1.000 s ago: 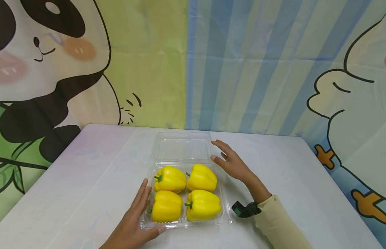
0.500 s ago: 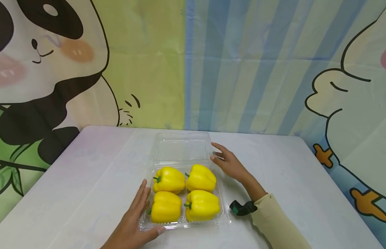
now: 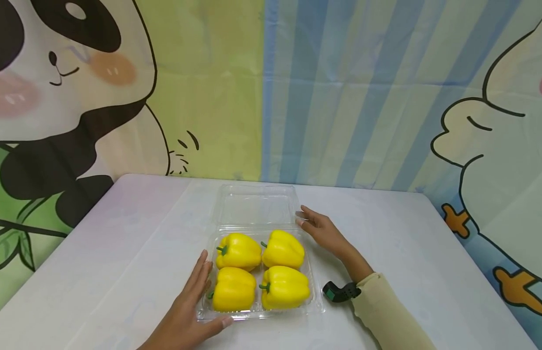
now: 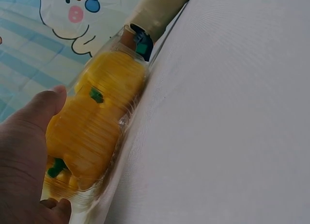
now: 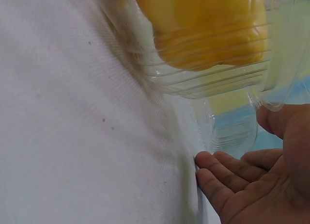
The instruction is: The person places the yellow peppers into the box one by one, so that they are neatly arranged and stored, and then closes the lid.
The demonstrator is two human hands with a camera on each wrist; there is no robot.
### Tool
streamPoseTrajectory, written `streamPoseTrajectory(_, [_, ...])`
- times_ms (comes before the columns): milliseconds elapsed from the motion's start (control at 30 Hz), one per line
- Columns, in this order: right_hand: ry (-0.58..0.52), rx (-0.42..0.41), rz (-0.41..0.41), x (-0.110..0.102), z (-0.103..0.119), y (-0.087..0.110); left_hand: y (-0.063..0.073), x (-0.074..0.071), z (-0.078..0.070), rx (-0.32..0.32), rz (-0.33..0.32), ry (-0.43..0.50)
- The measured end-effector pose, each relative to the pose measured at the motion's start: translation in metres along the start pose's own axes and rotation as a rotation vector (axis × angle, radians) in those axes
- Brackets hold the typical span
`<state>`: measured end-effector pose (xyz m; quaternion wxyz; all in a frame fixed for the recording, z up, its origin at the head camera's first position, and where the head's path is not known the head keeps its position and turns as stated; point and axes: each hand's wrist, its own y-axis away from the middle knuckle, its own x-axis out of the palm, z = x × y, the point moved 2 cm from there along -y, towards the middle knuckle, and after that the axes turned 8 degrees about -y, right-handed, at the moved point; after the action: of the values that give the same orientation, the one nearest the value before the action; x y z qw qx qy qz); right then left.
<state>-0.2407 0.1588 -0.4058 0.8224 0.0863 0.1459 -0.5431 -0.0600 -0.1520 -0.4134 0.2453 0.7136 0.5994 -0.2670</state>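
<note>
A clear plastic clamshell box (image 3: 315, 305) lies on the table with its lid (image 3: 258, 209) folded back flat behind it. Several yellow bell peppers (image 3: 285, 288) with green stems fill its base in two rows. My left hand (image 3: 187, 304) lies along the box's left side, fingers extended and thumb at the front edge. Beside the hinge and the lid's right edge is my right hand (image 3: 325, 233). In the right wrist view its fingers (image 5: 232, 173) are loosely straight and hold nothing, while the thumb is close to the plastic rim; contact there is hard to tell.
A white cloth covers the table (image 3: 122, 272). Behind it hangs a printed curtain (image 3: 209, 87) with a panda on the left and a white cartoon figure on the right. A dark wrist strap (image 3: 342, 292) sits at my right cuff.
My right hand has shifted slightly toward me along the lid's right edge, its fingers drawing a little closer together. The left hand, box and peppers stay put.
</note>
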Motion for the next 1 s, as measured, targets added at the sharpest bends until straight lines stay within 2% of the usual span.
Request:
streamPoseTrajectory(267, [-0.018,0.034,0.018,0.0005,0.0011,0.0008,-0.0004,0.0011,0.0004,-0.026,-0.004,-0.007])
streamPoseTrajectory(667, [-0.026,-0.02,0.018,-0.0009,0.0002,-0.0012,0.0,0.0001,-0.0011,0.002,-0.023,-0.02])
streamPoseTrajectory(1000, [-0.058,-0.002,0.018,-0.0009,0.0001,-0.0018,0.0004,0.0005,0.0,0.028,-0.024,-0.02])
